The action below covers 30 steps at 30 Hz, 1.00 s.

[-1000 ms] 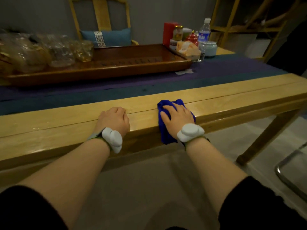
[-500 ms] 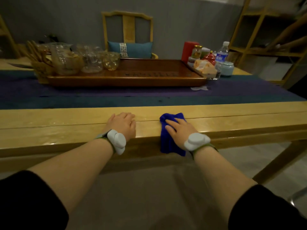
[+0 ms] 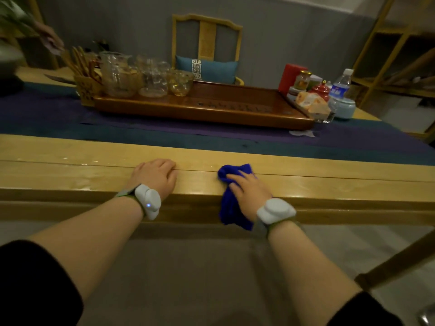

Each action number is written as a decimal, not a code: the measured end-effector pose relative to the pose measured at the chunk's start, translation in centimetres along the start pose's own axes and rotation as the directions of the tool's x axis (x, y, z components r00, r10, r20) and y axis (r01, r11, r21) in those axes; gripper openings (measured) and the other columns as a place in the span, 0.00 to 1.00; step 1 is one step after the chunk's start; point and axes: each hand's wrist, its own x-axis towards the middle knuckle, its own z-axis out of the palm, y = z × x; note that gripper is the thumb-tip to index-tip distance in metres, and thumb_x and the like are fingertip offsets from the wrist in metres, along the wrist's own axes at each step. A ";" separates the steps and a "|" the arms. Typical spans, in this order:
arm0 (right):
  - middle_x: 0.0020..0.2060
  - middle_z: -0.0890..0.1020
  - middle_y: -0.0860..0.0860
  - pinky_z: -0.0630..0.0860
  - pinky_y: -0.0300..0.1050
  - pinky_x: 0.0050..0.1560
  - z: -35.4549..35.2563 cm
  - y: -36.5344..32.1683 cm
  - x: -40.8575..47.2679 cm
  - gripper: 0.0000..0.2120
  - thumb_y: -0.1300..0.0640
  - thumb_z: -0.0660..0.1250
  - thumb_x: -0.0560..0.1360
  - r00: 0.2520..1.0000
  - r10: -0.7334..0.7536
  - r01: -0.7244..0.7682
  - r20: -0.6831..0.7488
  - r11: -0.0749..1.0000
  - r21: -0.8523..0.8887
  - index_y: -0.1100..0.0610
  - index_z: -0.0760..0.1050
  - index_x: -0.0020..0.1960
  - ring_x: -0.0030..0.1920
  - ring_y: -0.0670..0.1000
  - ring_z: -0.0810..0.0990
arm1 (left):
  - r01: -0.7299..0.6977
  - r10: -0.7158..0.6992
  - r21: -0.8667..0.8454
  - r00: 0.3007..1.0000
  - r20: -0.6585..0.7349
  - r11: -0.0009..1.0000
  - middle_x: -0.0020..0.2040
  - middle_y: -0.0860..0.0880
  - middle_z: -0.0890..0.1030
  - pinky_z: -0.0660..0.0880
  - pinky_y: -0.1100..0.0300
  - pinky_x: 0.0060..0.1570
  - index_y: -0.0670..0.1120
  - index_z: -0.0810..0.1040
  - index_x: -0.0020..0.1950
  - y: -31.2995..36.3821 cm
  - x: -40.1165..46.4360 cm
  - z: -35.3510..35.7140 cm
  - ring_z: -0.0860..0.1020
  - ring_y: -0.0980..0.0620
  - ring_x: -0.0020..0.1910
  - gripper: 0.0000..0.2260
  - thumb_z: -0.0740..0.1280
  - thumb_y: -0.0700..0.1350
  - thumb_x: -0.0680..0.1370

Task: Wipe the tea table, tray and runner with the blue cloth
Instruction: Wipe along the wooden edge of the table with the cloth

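Observation:
A blue cloth (image 3: 231,208) lies bunched on the near edge of the light wooden tea table (image 3: 329,182), with part of it hanging down over the front. My right hand (image 3: 249,189) presses on it with fingers spread flat. To the left, my left hand (image 3: 156,176) rests palm down on the bare table edge and holds nothing. Behind them a dark purple and teal runner (image 3: 353,142) covers the table's middle. On the runner stands a long dark wooden tray (image 3: 211,111).
Glass pitchers and cups (image 3: 146,76) crowd the tray's left end beside a wooden tool holder (image 3: 86,88). Jars, a red box, a water bottle (image 3: 340,87) and a pale lidded pot stand at its right end. A chair with a blue cushion (image 3: 207,68) faces me. Another person's hand (image 3: 50,40) shows far left.
My view has swung left and up, bringing the tray's left end and glassware into sight. My right hand has slid the cloth slightly along the table edge. My left hand has stayed put.

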 end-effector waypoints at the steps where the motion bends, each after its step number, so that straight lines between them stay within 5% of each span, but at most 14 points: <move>1: 0.74 0.62 0.49 0.55 0.46 0.70 -0.5 1.1 0.6 0.19 0.49 0.51 0.82 0.997 0.067 -0.067 0.024 0.998 -0.015 0.45 0.62 0.73 0.72 0.55 0.60 | -0.001 0.001 -0.004 1.000 -0.013 1.000 0.67 0.52 0.72 0.65 0.51 0.67 0.51 0.68 0.69 0.0 0.0 0.1 0.70 0.50 0.65 0.18 0.52 0.53 0.81; 6: 0.76 0.55 0.49 0.50 0.52 0.74 -1.1 1.2 2.3 0.22 0.48 0.48 0.81 0.939 0.332 -0.331 0.085 0.943 -0.035 0.44 0.56 0.75 0.76 0.56 0.52 | 0.038 -0.041 -0.086 0.999 -0.032 0.996 0.63 0.52 0.75 0.69 0.54 0.61 0.52 0.72 0.66 0.1 0.4 0.0 0.73 0.50 0.60 0.17 0.52 0.53 0.81; 11: 0.76 0.57 0.48 0.50 0.53 0.74 0.8 -4.0 -0.3 0.28 0.35 0.49 0.77 0.995 0.101 -0.101 0.009 0.994 -0.050 0.43 0.57 0.74 0.75 0.55 0.52 | 0.049 -0.052 -0.070 0.998 -0.046 0.996 0.63 0.53 0.76 0.69 0.54 0.61 0.53 0.72 0.65 0.2 0.4 0.0 0.73 0.50 0.60 0.17 0.51 0.54 0.81; 16: 0.75 0.59 0.49 0.55 0.48 0.71 -0.3 -1.5 1.3 0.21 0.47 0.51 0.82 0.995 0.012 -0.013 0.097 1.000 0.016 0.45 0.60 0.74 0.74 0.55 0.56 | 0.056 -0.060 -0.073 0.997 -0.054 0.996 0.62 0.53 0.76 0.69 0.56 0.58 0.53 0.72 0.65 0.2 0.3 0.0 0.73 0.50 0.59 0.17 0.50 0.54 0.81; 24: 0.75 0.57 0.55 0.55 0.57 0.73 -1.7 3.0 5.4 0.24 0.49 0.53 0.80 0.938 0.324 -0.321 0.121 0.946 -0.045 0.50 0.57 0.75 0.74 0.60 0.55 | 0.058 -0.063 -0.062 0.994 -0.094 0.996 0.60 0.53 0.77 0.69 0.57 0.55 0.53 0.74 0.62 0.4 0.0 0.0 0.74 0.51 0.55 0.17 0.50 0.54 0.81; 30: 0.76 0.55 0.50 0.51 0.50 0.72 0.4 -2.6 3.9 0.22 0.48 0.48 0.82 0.974 -0.129 0.158 0.186 0.976 -0.153 0.49 0.55 0.76 0.75 0.56 0.52 | 0.046 -0.050 -0.050 0.994 -0.093 0.998 0.60 0.53 0.77 0.70 0.56 0.56 0.53 0.72 0.63 0.4 0.1 0.2 0.74 0.52 0.56 0.18 0.49 0.55 0.81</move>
